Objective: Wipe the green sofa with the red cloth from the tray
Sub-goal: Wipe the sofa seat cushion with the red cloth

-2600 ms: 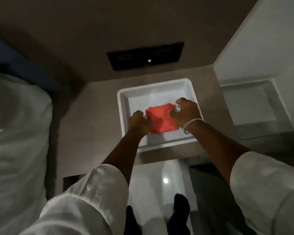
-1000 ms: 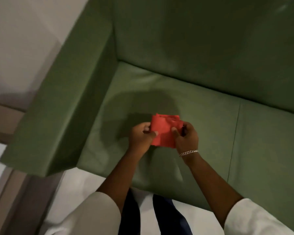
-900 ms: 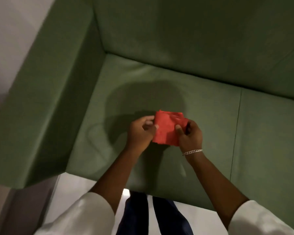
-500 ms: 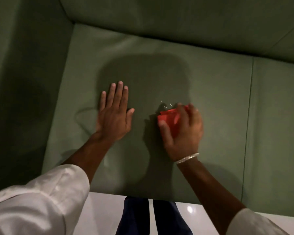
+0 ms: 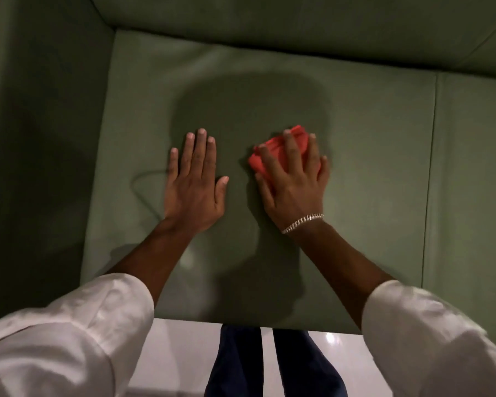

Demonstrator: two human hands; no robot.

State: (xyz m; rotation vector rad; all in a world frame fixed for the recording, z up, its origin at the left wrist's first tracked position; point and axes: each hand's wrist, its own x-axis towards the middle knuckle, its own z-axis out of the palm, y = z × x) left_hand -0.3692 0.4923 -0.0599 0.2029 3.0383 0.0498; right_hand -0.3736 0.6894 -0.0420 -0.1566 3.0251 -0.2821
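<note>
The green sofa (image 5: 370, 167) fills the view, seen from above, with its left seat cushion under both hands. The red cloth (image 5: 272, 151) lies bunched on that cushion, near its middle. My right hand (image 5: 294, 181) lies over the cloth with fingers spread, pressing it onto the seat; most of the cloth is hidden beneath the palm. My left hand (image 5: 195, 181) rests flat on the cushion a little to the left, fingers apart, holding nothing. The tray is out of view.
The sofa's left armrest (image 5: 35, 138) rises at the left and the backrest (image 5: 298, 18) runs along the top. A seam (image 5: 431, 167) divides the seat cushions at the right. White glossy floor (image 5: 184, 353) and my dark trouser legs show below the seat's front edge.
The cloth left the white tray in both hands and came to the sofa. My left hand let go and lies flat on the seat; my right hand now presses the cloth down.
</note>
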